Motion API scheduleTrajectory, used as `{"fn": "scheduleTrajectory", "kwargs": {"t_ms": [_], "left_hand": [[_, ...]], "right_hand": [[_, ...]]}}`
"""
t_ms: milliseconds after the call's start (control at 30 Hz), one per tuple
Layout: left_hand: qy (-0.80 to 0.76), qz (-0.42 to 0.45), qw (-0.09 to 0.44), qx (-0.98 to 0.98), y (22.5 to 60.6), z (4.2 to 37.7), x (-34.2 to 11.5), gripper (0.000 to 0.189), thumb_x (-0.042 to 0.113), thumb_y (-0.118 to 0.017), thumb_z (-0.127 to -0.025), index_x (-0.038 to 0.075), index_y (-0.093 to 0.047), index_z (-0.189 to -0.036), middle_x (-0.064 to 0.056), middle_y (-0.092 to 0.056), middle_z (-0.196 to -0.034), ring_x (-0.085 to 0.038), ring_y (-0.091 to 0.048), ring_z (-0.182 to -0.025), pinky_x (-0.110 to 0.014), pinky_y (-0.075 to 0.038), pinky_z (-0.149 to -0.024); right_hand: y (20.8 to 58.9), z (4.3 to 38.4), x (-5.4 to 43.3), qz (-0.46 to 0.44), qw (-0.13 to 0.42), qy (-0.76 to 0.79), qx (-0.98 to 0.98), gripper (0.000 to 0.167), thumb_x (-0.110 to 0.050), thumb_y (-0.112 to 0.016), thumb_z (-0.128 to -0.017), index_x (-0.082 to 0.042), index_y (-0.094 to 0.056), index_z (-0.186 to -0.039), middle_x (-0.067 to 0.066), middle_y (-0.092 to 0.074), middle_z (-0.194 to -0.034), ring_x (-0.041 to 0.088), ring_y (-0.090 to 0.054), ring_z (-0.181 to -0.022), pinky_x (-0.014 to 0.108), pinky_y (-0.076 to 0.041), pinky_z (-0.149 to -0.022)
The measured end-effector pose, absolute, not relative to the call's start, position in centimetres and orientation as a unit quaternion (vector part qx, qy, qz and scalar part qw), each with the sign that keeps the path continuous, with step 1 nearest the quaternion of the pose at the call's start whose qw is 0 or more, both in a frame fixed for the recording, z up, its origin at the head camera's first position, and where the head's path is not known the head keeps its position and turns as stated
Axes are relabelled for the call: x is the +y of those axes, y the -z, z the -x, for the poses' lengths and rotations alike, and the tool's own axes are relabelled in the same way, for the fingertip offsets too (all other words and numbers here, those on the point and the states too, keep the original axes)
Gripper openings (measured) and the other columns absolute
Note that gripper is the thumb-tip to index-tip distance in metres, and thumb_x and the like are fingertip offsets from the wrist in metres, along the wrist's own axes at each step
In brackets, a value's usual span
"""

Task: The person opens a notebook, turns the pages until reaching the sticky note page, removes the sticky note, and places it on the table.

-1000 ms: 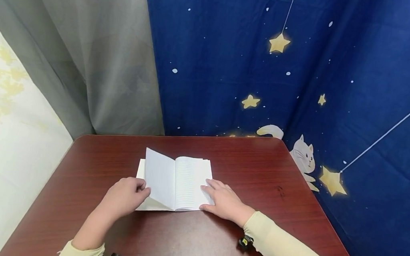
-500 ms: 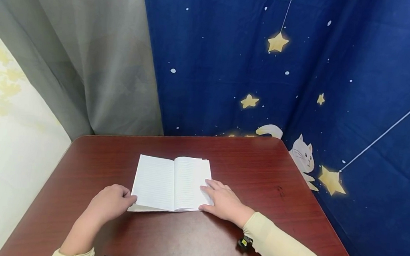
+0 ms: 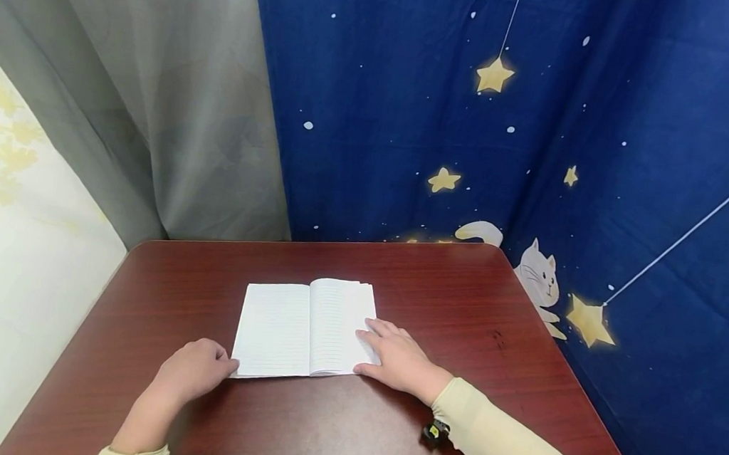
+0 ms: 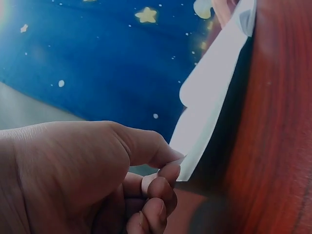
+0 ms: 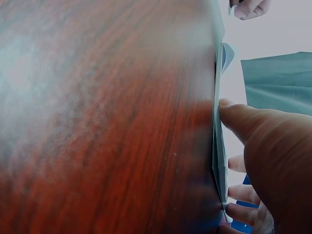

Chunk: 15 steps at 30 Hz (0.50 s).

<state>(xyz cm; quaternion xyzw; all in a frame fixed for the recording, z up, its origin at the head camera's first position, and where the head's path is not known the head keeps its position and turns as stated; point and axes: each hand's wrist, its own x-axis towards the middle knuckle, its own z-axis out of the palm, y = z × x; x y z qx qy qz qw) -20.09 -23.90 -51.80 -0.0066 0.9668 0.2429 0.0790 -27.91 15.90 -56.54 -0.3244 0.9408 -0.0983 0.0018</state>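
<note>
An open notebook [image 3: 274, 329] with ruled white pages lies flat on the table, its spine running away from me. At its near left corner my left hand [image 3: 195, 370] pinches the page edge. The left wrist view shows the thumb on top and curled fingers beneath the corner of the notebook [image 4: 204, 105]. My right hand [image 3: 400, 359] rests with spread fingers on the right page's outer edge. In the right wrist view, the right thumb lies on the notebook [image 5: 219, 146] by its near edge, the other fingers farther along.
The dark red wooden table [image 3: 437, 290] has rounded corners. Behind it hang a grey curtain [image 3: 212, 115] and a blue curtain [image 3: 386, 115] with stars and a cat. A white patterned surface [image 3: 11, 228] borders the left side.
My left hand has brought a raised page over to the left and down, so it now lies flat. The hand moved left and slightly nearer. My right hand stayed in place.
</note>
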Motion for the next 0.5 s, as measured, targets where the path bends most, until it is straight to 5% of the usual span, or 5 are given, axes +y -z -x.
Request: {"fn": "scheduleTrajectory", "kwargs": {"t_ms": [500], "left_hand": [[-0.211,0.012,0.095,0.973,53.3,20.6,-23.9,0.048,0.033,-0.071,-0.098,0.02,-0.047,-0.058,0.008,-0.036,-0.056,-0.012,-0.033,-0.056,-0.031,-0.032,-0.054]], "right_hand": [[56.7,27.9,16.0,0.328,-0.006,0.106,0.939,0.076,-0.061,-0.076,-0.1,-0.018,-0.061,-0.159,0.014,-0.05,-0.169,0.035,-0.047,-0.155,0.055,-0.043,-0.122]]}}
